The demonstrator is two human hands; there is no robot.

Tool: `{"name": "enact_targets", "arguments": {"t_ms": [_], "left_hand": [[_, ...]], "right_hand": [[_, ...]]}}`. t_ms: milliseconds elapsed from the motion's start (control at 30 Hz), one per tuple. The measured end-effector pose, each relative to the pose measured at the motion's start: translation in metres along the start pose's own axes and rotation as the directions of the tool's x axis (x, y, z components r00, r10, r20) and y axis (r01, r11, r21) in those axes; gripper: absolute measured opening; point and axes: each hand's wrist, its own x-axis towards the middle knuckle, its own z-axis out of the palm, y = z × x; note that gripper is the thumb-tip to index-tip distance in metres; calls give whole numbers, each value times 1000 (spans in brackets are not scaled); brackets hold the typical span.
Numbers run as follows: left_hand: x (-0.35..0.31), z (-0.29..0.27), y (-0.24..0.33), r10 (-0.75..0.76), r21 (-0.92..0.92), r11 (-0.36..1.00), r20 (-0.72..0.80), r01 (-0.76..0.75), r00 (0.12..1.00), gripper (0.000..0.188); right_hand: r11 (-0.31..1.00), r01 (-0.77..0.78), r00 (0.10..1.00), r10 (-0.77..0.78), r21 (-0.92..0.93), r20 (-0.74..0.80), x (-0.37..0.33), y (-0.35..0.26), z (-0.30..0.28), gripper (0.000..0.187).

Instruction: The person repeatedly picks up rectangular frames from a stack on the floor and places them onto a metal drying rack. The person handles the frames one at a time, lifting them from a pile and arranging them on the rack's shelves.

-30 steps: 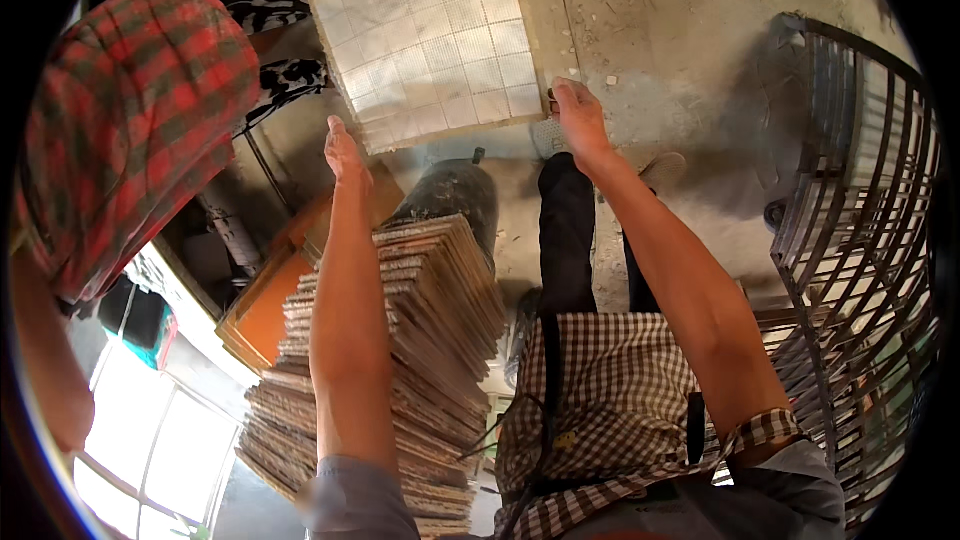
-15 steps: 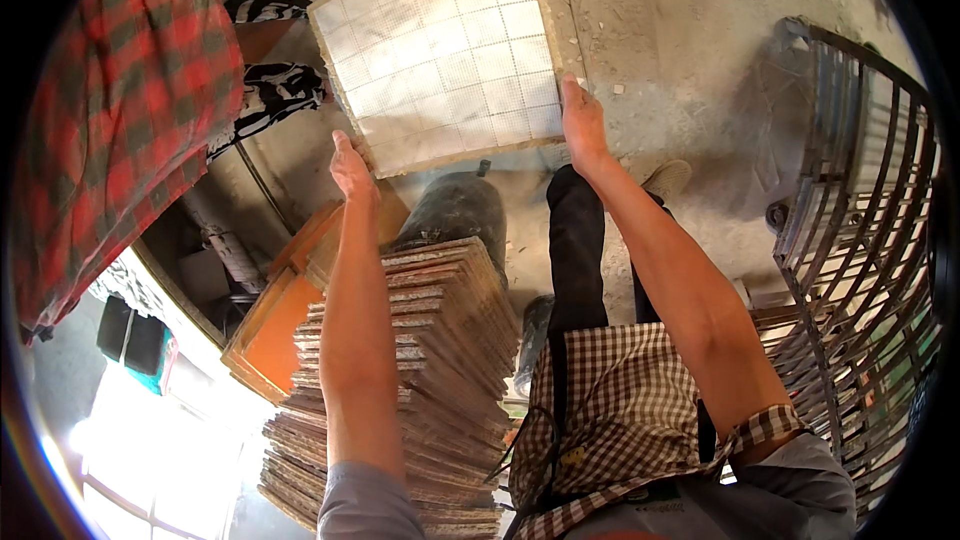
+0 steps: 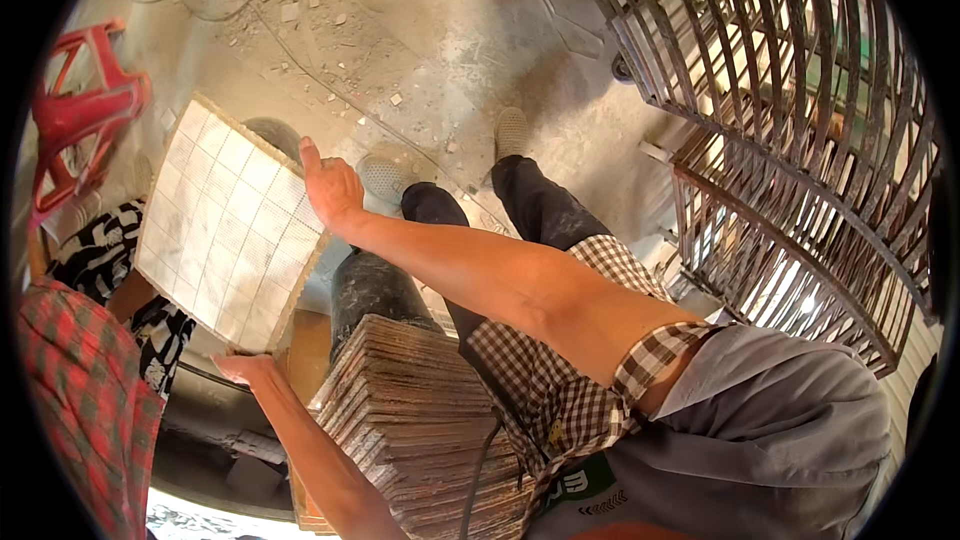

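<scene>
A square white mosaic tile sheet [image 3: 228, 228] with a grid of small squares hangs in the air at the left, held between both hands. My left hand [image 3: 248, 368] grips its lower edge. My right hand [image 3: 330, 188] grips its upper right edge, fingers pointing up. Just below the sheet stands a tall stack of similar tile sheets [image 3: 425, 418], seen from the edge side.
A person in a red plaid shirt [image 3: 85, 410] and patterned black-and-white trousers [image 3: 105, 250] is at the left. A red plastic stool [image 3: 80, 115] stands at the upper left. Dark metal grilles [image 3: 800, 140] fill the right. The concrete floor [image 3: 440, 40] carries rubble and a cable.
The view has swung to the right and the tile sheet has shifted to the left of the picture and tilted. Both hands keep hold of it.
</scene>
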Motion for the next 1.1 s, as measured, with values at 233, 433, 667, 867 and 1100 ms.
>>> {"name": "enact_targets", "arguments": {"t_ms": [233, 433, 667, 867, 1100], "left_hand": [[-90, -13, 1, 72, -136, 990, 202, -45, 977, 57], [-240, 42, -53, 127, -151, 985, 344, -79, 930, 58], [-443, 139, -168, 105, 9, 989, 678, -150, 728, 58], [-534, 213, -259, 220, 47, 911, 784, -409, 581, 56], [-613, 247, -299, 217, 138, 807, 834, -574, 507, 61]], "right_hand": [[950, -127, 985, 154, 285, -74, -17, 58, -78, 73], [790, 31, 948, 172, 613, -269, 4, 116, -247, 60], [645, -19, 790, 478, 764, -384, 37, 231, -466, 48], [267, 234, 799, 495, 935, -341, 67, 317, -543, 53], [167, 269, 780, 540, 949, -316, 107, 363, -584, 54]]}}
